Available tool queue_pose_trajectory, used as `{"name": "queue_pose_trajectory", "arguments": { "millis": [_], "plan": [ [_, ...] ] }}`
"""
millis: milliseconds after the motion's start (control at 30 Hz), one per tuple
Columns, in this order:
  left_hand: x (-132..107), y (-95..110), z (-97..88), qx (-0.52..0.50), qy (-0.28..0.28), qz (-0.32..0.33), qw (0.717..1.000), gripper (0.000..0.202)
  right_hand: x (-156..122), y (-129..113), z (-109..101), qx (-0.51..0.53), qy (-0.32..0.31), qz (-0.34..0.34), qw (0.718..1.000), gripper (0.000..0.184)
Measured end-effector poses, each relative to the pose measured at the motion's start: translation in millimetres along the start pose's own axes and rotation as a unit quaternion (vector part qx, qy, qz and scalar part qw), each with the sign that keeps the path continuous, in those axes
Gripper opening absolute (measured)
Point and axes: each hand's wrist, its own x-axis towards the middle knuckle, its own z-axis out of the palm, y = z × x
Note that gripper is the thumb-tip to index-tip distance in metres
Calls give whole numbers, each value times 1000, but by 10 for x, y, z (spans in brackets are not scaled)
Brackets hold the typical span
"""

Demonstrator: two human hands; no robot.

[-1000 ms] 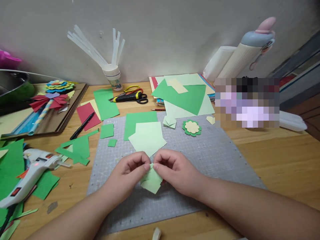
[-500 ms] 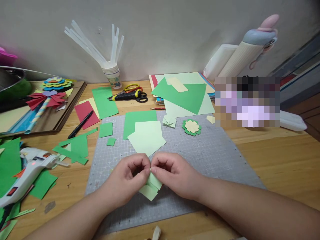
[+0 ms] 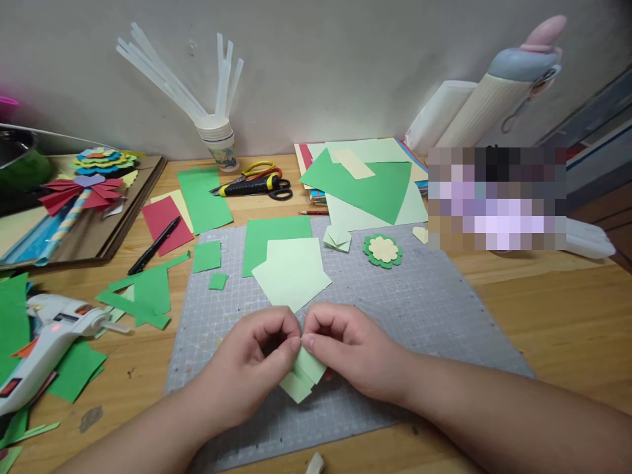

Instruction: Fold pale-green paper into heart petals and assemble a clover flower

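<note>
My left hand [image 3: 264, 362] and my right hand [image 3: 348, 349] pinch the top of a small folded piece of light green paper [image 3: 305, 376], thumbs side by side. Its lower edges hang below my thumbs; the pinched part is hidden by the fingers. Just beyond my knuckles, a larger pale green sheet [image 3: 293, 270] overlaps a darker green sheet [image 3: 254, 247] on the grey cutting mat [image 3: 419, 309]. A folded pale green piece [image 3: 337, 238] and a layered paper flower [image 3: 383, 251], cream on green, lie at the mat's far side.
On the left are a white glue gun [image 3: 59, 336], green scraps [image 3: 148, 289], a black pen [image 3: 154, 245] and a pinwheel-like paper craft [image 3: 83, 191]. Behind stand a paper cup [image 3: 218, 145] with white sticks, a cutter [image 3: 249, 186], stacked paper [image 3: 375, 184] and a bottle [image 3: 498, 99].
Both hands keep their pinch on the folded paper, with almost no movement. The view has shifted slightly, so background things sit a little differently.
</note>
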Motion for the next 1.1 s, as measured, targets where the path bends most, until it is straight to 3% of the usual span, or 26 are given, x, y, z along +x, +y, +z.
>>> {"name": "queue_pose_trajectory", "arguments": {
  "millis": [167,333,600,767,900,1033,1100],
  "plan": [
    [10,-14,12,-14,-3,1,1000,23,-2,6,16,-28,22,-45,998,20],
    [8,-33,-16,-34,38,-6,999,23,20,6,-1,48,-11,2,999,22],
    [34,-23,-42,-45,88,-7,995,20,-33,-73,-29,-82,7,-47,996,19],
    [14,-21,-18,-17,85,14,996,20,-8,-32,-33,-16,6,-12,1000,18],
    [-3,-42,-8,-9,82,34,996,19,33,-34,-20,-24,3,-34,999,14],
    [6,-92,-41,-94,148,44,984,11,-2,-243,-145,-85,83,-67,991,13],
    [19,-115,-65,-115,187,40,975,9,-58,-415,-292,-189,154,-86,966,12]
  ]
}}
